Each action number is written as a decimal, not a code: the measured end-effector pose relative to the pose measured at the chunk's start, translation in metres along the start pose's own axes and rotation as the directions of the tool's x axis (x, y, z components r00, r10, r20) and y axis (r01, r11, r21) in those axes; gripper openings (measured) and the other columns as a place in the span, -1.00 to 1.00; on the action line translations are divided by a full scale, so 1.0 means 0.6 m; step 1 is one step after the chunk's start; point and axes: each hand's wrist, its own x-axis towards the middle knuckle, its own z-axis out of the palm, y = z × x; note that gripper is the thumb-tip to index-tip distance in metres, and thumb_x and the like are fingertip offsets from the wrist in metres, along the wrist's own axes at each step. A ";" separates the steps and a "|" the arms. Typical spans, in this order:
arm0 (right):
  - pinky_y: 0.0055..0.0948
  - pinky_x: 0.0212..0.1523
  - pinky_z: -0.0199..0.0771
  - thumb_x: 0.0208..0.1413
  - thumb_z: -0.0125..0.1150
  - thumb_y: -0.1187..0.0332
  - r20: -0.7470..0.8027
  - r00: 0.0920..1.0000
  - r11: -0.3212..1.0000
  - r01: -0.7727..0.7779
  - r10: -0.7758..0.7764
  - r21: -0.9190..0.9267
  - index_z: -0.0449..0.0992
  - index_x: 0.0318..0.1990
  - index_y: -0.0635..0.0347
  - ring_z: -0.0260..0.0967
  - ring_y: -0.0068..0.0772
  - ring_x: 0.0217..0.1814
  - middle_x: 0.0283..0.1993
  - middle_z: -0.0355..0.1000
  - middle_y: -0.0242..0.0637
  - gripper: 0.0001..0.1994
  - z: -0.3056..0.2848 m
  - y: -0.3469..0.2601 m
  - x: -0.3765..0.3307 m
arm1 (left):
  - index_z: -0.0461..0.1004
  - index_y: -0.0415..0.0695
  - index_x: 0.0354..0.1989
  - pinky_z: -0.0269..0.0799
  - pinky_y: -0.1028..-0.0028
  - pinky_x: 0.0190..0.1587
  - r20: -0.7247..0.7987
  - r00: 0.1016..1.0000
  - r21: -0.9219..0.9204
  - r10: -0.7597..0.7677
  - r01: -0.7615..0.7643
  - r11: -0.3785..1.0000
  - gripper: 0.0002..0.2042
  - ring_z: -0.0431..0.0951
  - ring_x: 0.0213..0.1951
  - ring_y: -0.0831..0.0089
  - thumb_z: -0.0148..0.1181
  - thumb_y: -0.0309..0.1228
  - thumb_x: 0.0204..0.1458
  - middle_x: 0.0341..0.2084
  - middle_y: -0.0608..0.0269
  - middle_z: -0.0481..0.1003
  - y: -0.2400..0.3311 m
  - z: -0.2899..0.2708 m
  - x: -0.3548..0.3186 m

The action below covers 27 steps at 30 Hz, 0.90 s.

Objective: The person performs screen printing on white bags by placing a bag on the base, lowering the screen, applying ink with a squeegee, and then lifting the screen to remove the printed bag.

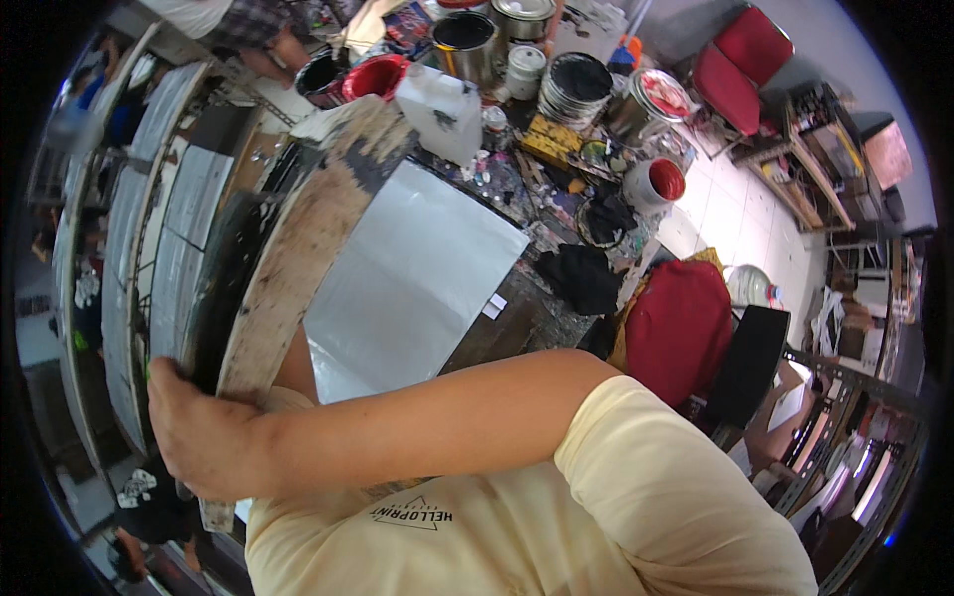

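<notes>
My right arm reaches across my body to the left, and my right hand [204, 437] is by the near end of a long, stained wooden plank [283, 258]. Its fingers curl down over the dark strip [224, 288] along the plank's left side. What they grip is hidden behind the hand. Only a bit of my left forearm [297, 366] shows behind the plank; the left hand is out of sight. Right of the plank, a sheet covered in shiny pale film [412, 283] lies on the worktable, with a small white tag [494, 306] at its edge.
Paint cans [465, 45], a translucent jug [440, 111], a red-stained tub [654, 185] and black cloth [579, 278] crowd the table. A red-seated chair [681, 323] stands at right. Long rows of grey panels [179, 219] run along the left, with people beyond.
</notes>
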 end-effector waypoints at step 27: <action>0.48 0.43 0.01 0.31 -0.07 0.10 -0.055 0.998 0.999 -0.033 0.032 -0.007 0.61 0.18 0.40 0.36 0.34 0.37 0.25 0.51 0.24 -0.44 0.017 -0.008 -0.004 | 0.42 -0.19 0.31 -0.03 -0.16 0.49 0.048 0.997 -0.057 0.061 -0.058 0.997 -0.33 0.27 0.41 -0.03 0.22 0.09 0.21 0.33 -0.14 0.36 0.003 -0.013 -0.017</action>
